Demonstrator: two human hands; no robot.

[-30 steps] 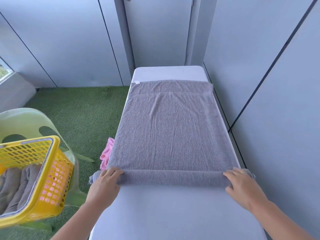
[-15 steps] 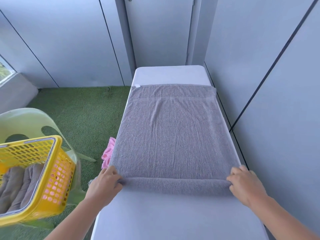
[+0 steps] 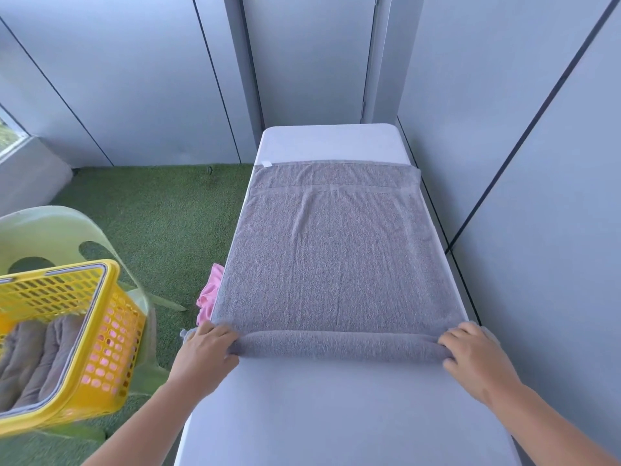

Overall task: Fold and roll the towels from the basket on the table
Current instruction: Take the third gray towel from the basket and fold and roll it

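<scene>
A grey towel point(image 3: 332, 257) lies flat along the white table point(image 3: 336, 415), its near end wound into a thick roll point(image 3: 336, 344) that runs across the table's width. My left hand point(image 3: 205, 354) grips the roll's left end, fingers curled over the top. My right hand point(image 3: 473, 358) grips the right end the same way. The far end of the towel, with a woven band and a small white tag, lies flat near the table's far edge. A yellow basket point(image 3: 111, 331) at the left holds several more grey towels point(image 3: 30, 358).
The basket sits on a pale green plastic chair point(image 3: 50, 230). A pink cloth point(image 3: 208, 294) hangs beside the table's left edge. Green artificial turf point(image 3: 151, 213) covers the floor on the left. Grey wall panels close in behind and along the right side.
Both hands have turned the roll further away from me; it has grown thicker and the flat part of the towel is shorter.
</scene>
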